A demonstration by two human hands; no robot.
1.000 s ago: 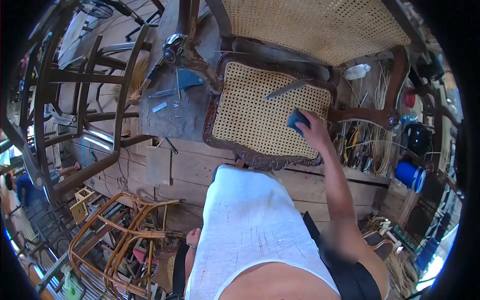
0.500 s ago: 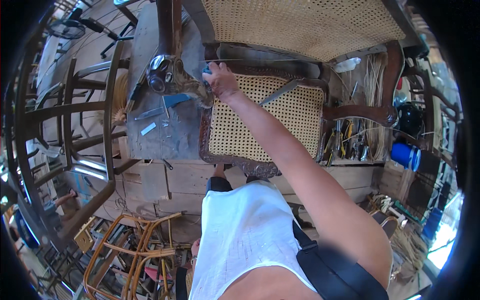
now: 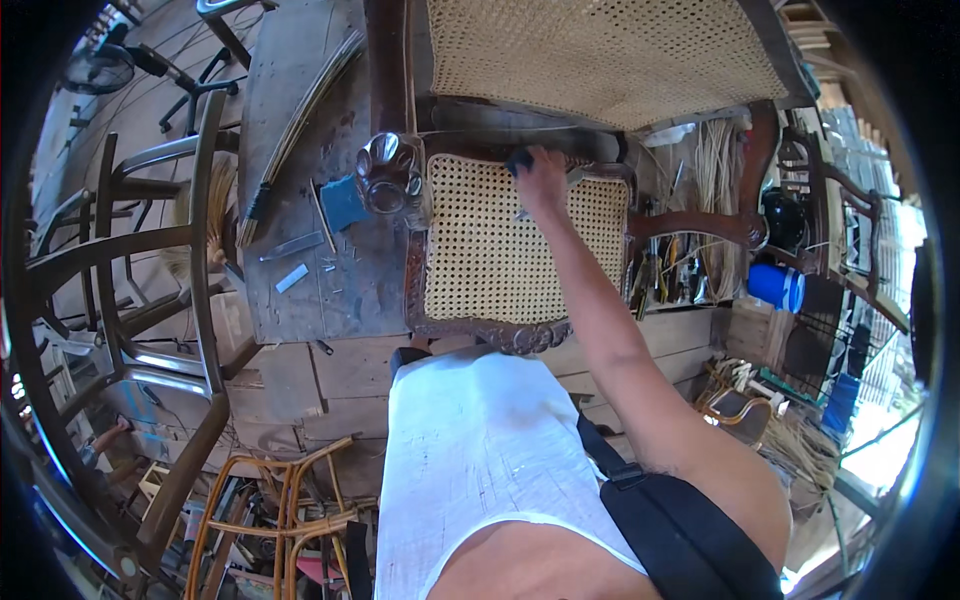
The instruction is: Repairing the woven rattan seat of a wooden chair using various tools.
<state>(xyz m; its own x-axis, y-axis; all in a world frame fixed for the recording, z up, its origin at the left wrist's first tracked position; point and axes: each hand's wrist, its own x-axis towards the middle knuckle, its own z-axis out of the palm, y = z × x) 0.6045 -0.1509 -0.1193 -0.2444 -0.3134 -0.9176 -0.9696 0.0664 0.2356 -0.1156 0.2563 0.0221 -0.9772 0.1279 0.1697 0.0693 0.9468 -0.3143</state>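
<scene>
A dark carved wooden armchair frame (image 3: 540,338) with a woven cane seat (image 3: 485,255) stands in front of me. My right hand (image 3: 543,188) reaches over the seat's far rail, fingers closed around a small dark, pad-like object (image 3: 519,160) whose kind I cannot make out. It is at or just above the rail. Under my wrist lies a flat grey blade (image 3: 522,214), partly hidden by the hand. Beyond rises the chair's large cane back panel (image 3: 600,60). A carved, glossy armrest end (image 3: 388,175) is left of the seat. My left hand is out of view.
On the grey bench (image 3: 370,290) at left lie a blue sheet (image 3: 344,203), a white block (image 3: 291,278) and a bundle of thin strips (image 3: 300,120). Tools (image 3: 668,270) and cane strands (image 3: 718,175) lie right. Chair frames (image 3: 205,240) stand left; a blue container (image 3: 776,287) sits right.
My right hand has moved right along the far rail with the dark object, from the left corner toward the middle. It now covers part of the blade. The view has shifted somewhat.
</scene>
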